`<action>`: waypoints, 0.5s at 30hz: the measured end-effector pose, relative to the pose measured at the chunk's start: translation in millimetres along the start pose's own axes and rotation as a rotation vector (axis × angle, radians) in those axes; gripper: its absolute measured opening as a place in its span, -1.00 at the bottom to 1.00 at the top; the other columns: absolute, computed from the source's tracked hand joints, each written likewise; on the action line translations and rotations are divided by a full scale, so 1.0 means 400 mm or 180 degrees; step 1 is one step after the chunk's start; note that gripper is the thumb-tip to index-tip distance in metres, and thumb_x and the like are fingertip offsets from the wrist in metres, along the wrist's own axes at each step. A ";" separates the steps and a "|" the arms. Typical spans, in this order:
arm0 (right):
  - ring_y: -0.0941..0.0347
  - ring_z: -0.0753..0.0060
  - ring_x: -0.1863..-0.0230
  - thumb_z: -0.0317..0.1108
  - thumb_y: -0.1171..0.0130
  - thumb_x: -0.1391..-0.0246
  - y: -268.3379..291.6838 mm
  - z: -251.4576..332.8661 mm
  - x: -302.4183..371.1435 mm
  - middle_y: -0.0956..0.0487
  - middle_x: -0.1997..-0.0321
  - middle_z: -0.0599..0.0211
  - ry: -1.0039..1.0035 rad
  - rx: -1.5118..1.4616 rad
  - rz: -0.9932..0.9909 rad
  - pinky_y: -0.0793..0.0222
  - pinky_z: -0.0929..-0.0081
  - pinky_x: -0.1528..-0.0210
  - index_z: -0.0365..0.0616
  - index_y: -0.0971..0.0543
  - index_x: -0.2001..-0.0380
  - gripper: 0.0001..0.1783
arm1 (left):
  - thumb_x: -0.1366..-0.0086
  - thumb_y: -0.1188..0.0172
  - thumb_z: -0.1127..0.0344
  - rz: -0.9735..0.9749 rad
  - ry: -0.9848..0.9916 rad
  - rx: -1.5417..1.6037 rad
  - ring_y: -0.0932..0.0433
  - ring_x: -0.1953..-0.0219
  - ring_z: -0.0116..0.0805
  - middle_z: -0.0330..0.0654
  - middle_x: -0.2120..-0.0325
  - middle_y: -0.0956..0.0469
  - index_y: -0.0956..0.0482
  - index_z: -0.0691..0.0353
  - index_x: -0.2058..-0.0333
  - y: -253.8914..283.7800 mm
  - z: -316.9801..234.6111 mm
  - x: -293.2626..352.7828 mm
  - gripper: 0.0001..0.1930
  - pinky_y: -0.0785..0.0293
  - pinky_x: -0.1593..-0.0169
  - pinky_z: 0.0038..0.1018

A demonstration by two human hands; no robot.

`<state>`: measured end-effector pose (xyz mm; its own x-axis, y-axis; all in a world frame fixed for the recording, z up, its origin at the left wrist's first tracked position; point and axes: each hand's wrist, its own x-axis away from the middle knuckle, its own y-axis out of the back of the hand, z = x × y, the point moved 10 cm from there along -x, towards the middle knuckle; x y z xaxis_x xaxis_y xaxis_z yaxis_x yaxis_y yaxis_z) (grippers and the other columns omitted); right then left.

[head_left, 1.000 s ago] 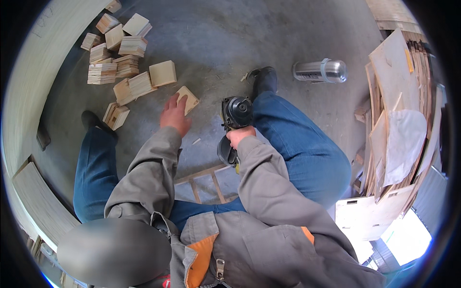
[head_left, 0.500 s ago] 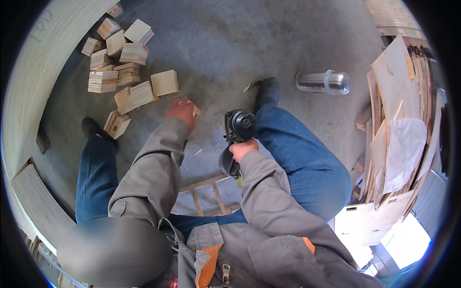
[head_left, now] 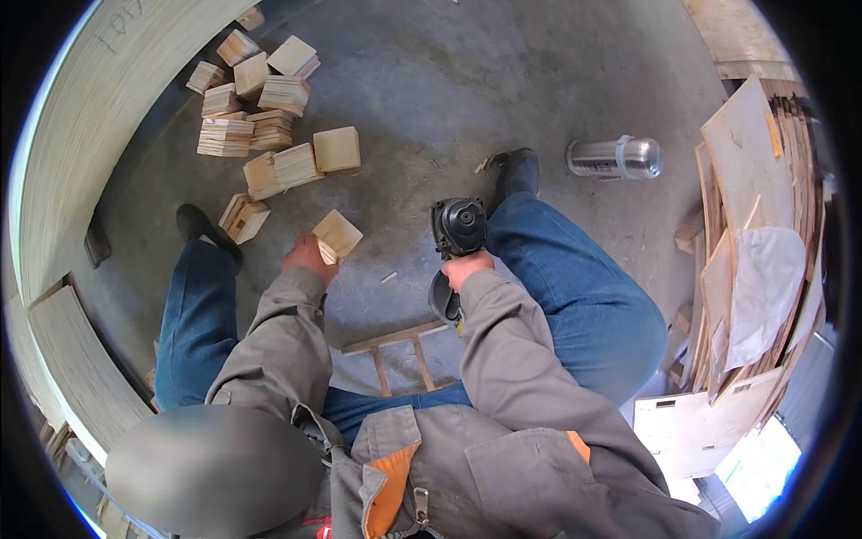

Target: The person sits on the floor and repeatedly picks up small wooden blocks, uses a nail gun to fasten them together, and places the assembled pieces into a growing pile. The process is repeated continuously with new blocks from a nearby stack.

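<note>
My left hand (head_left: 308, 258) is closed round the near corner of a pale square wooden block (head_left: 338, 232), above the floor between my legs. The block's flat face shows upward, and its layered edge is beside my fingers. In front of my right knee, my right hand (head_left: 469, 268) grips the handle of a black nail gun (head_left: 459, 225) with a round cap on top. The gun's nose is hidden beneath its body. Beyond my left hand lie several stacked wooden blocks (head_left: 298, 167), one loose block (head_left: 337, 148) among the nearest.
A steel thermos (head_left: 616, 158) lies on its side beyond my right foot. Plywood sheets (head_left: 745, 153) lean at the right, a white cloth (head_left: 765, 292) over them. A large board (head_left: 108, 117) rises at the left. A slatted wooden frame (head_left: 391, 343) lies close to me.
My left hand has drawn back toward me and turned the block so its flat face shows. The nail gun stays in my right hand. The whole view has shifted slightly.
</note>
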<state>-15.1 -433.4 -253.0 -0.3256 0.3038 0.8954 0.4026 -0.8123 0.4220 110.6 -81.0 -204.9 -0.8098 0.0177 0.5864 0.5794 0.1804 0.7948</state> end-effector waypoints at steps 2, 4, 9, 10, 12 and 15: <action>-0.54 0.07 -0.11 -0.13 -0.26 0.09 0.011 0.023 0.014 -0.65 -0.02 0.09 0.0134 0.0166 0.0050 -0.44 0.35 -0.16 -0.09 -0.68 0.12 -0.55 | 0.06 -0.46 0.09 0.0024 0.0187 0.0111 -0.52 -0.09 0.06 0.05 -0.11 -0.44 -0.43 0.31 -0.09 0.003 0.005 0.010 -0.26 -0.50 -0.14 -0.24; -0.54 0.08 -0.12 -0.11 -0.23 0.06 0.017 0.018 0.026 -0.64 -0.03 0.10 0.0132 0.0204 0.0068 -0.42 0.36 -0.17 -0.08 -0.68 0.11 -0.56 | 0.09 -0.50 0.10 0.0173 0.0388 0.0177 -0.55 -0.07 0.04 0.08 -0.11 -0.46 -0.43 0.33 -0.09 -0.046 0.046 -0.001 -0.23 -0.51 -0.14 -0.24; -0.57 0.29 0.50 -0.31 -0.27 0.12 0.033 0.033 0.031 -0.64 0.49 0.17 0.0421 -0.0077 -0.0242 -0.49 0.38 0.36 -0.22 -0.62 0.47 -0.82 | 0.08 -0.54 0.17 0.0635 0.0156 0.1835 -0.58 -0.07 -0.11 0.05 -0.05 -0.54 -0.38 0.38 -0.14 -0.183 0.082 -0.029 -0.18 -0.49 -0.14 -0.32; -0.58 0.33 0.63 -0.35 -0.28 0.13 0.027 0.044 0.030 -0.64 0.60 0.18 0.0513 -0.0130 -0.0279 -0.50 0.38 0.48 -0.24 -0.61 0.54 -0.84 | 0.05 -0.53 0.18 0.0478 -0.0048 0.2588 -0.58 -0.07 -0.15 0.04 -0.04 -0.55 -0.38 0.40 -0.15 -0.223 0.087 -0.050 -0.19 -0.49 -0.14 -0.33; -0.57 0.33 0.64 -0.37 -0.28 0.13 0.016 0.028 0.011 -0.64 0.60 0.18 0.0448 -0.0221 -0.0286 -0.49 0.37 0.50 -0.25 -0.61 0.53 -0.85 | -0.02 -0.49 0.21 0.0299 -0.0139 0.3256 -0.59 -0.03 -0.19 -0.01 0.00 -0.57 -0.37 0.37 -0.16 -0.238 0.070 -0.085 -0.24 -0.49 -0.10 -0.31; -0.57 0.33 0.64 -0.38 -0.28 0.14 0.032 0.031 0.031 -0.63 0.61 0.17 0.0446 -0.0230 -0.0293 -0.48 0.36 0.52 -0.26 -0.60 0.53 -0.85 | -0.12 -0.43 0.24 0.0421 0.0199 0.3262 -0.59 0.05 -0.20 -0.08 0.06 -0.59 -0.34 0.26 -0.20 -0.228 -0.001 -0.132 -0.30 -0.50 -0.02 -0.24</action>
<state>-3.4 -434.1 -234.9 -0.4762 0.3103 0.8228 0.3048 -0.8194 0.4855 100.6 -98.6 -308.3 -0.7223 0.0524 0.6896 0.2836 0.9319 0.2262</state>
